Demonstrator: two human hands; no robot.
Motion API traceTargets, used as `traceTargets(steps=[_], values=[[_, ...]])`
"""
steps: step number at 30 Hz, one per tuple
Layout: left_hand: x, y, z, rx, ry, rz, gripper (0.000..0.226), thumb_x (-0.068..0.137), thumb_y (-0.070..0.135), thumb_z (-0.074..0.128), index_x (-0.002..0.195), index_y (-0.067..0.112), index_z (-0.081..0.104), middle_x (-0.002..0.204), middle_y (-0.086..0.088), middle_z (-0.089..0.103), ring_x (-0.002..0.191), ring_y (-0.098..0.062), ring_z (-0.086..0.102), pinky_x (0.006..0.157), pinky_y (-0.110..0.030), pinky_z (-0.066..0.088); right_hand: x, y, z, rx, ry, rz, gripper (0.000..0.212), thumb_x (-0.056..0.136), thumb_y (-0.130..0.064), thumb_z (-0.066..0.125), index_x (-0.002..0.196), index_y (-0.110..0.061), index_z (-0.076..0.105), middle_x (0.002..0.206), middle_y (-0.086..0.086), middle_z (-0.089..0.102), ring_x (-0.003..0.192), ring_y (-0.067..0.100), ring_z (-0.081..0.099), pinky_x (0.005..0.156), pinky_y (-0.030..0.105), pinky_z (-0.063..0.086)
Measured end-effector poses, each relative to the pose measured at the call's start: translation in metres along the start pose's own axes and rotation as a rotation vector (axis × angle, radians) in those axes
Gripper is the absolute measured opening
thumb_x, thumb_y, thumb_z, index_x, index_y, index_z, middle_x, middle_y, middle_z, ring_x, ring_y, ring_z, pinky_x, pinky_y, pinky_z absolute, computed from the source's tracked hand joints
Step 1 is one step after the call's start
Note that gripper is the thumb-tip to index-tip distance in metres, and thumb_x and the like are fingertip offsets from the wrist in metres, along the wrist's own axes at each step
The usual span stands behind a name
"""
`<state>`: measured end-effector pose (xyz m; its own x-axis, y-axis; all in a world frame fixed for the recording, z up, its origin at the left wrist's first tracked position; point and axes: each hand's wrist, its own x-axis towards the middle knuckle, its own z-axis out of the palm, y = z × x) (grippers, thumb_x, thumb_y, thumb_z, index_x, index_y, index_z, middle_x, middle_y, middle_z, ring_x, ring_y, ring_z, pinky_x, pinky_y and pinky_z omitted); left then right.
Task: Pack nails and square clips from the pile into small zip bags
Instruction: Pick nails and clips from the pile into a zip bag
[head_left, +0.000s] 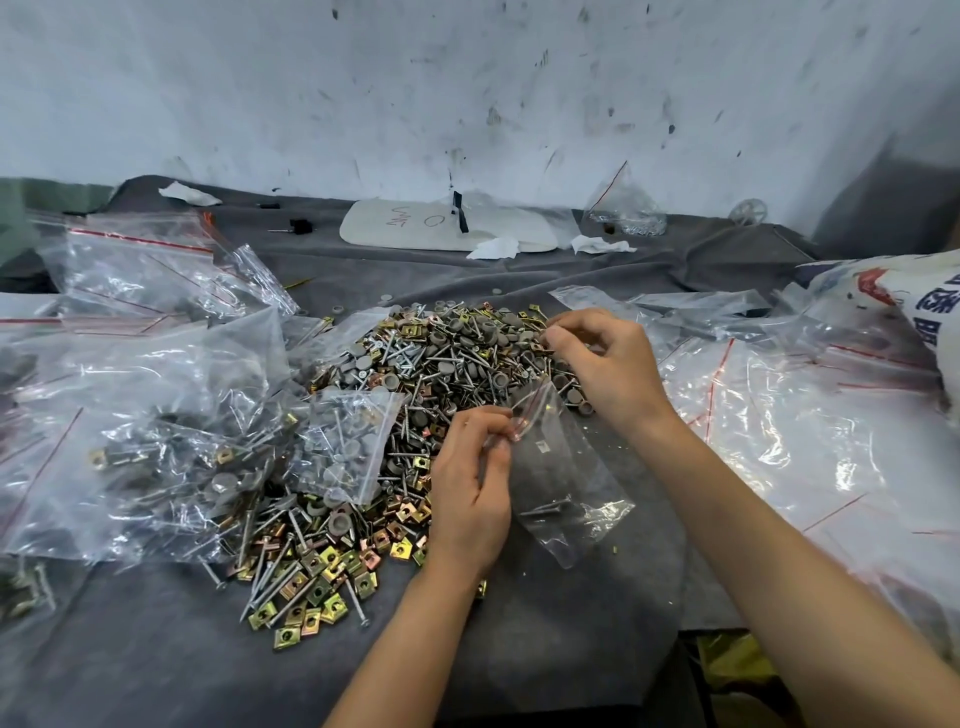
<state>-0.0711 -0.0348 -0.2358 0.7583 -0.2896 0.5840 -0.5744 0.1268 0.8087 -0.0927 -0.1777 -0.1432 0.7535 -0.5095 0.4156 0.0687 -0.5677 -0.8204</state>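
A big pile (415, 379) of silver nails, brass square clips and grey round caps covers the middle of the grey cloth. My left hand (470, 483) pinches the red-striped mouth of a small clear zip bag (563, 488) at the pile's near right edge; a few nails lie inside it. My right hand (602, 364) hovers over the pile's right side, fingers curled and pinching small pieces from it; what they hold is hard to make out. More square clips (311, 587) spread out at the pile's near left.
Filled zip bags (171, 457) are heaped on the left, one small filled bag (348, 441) lying on the pile. Empty clear bags (779, 415) cover the right. A printed sack (904, 301) sits far right. A white board (447, 226) and tissues lie by the wall.
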Motion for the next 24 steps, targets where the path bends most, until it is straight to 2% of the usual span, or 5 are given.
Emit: traceTargets(steps=[7,13,16,19,24], values=[[-0.001,-0.001,0.001,0.076,-0.02,-0.012,0.017,0.091,0.008,0.043,0.096,0.02,0.053,0.104,0.006,0.06,0.098,-0.002,0.056,0.082,-0.014,0.041,-0.012,0.002,0.006,-0.068,-0.301,-0.039,0.008,0.087,-0.012,0.065,0.084,-0.018,0.07,0.1,-0.003,0.066,0.096,0.011,0.061,0.093,0.039,0.049],[-0.003,0.002,0.003,0.193,-0.03,0.076,0.013,0.094,0.005,0.04,0.098,0.012,0.05,0.113,0.002,0.053,0.103,0.007,0.048,0.087,-0.004,0.032,-0.016,0.003,0.008,-0.1,-0.373,-0.011,0.014,0.088,-0.011,0.064,0.078,-0.02,0.067,0.107,-0.001,0.064,0.098,0.013,0.06,0.094,0.044,0.048],[-0.002,0.002,0.003,0.213,-0.03,0.115,0.013,0.095,0.008,0.037,0.097,0.017,0.047,0.115,-0.002,0.053,0.105,0.002,0.048,0.09,-0.007,0.032,-0.016,0.007,0.006,-0.115,-0.369,-0.024,0.017,0.088,-0.011,0.063,0.076,-0.023,0.065,0.102,-0.004,0.064,0.097,0.011,0.06,0.091,0.038,0.049],[-0.002,-0.001,0.003,0.187,0.011,0.083,0.014,0.093,0.003,0.04,0.096,0.012,0.05,0.112,0.001,0.054,0.103,0.0,0.05,0.088,-0.008,0.034,-0.014,0.014,0.004,-0.013,-0.288,0.0,0.017,0.089,-0.011,0.061,0.086,-0.028,0.064,0.092,-0.008,0.066,0.086,0.004,0.061,0.073,0.019,0.05],[-0.001,0.002,0.002,0.069,0.173,0.018,0.021,0.095,0.007,0.038,0.097,0.025,0.048,0.109,0.006,0.058,0.101,-0.002,0.055,0.083,-0.017,0.042,0.001,0.056,0.005,-0.197,-0.156,0.211,0.015,0.09,-0.011,0.061,0.099,-0.021,0.066,0.099,-0.001,0.067,0.092,0.013,0.061,0.076,0.02,0.047]])
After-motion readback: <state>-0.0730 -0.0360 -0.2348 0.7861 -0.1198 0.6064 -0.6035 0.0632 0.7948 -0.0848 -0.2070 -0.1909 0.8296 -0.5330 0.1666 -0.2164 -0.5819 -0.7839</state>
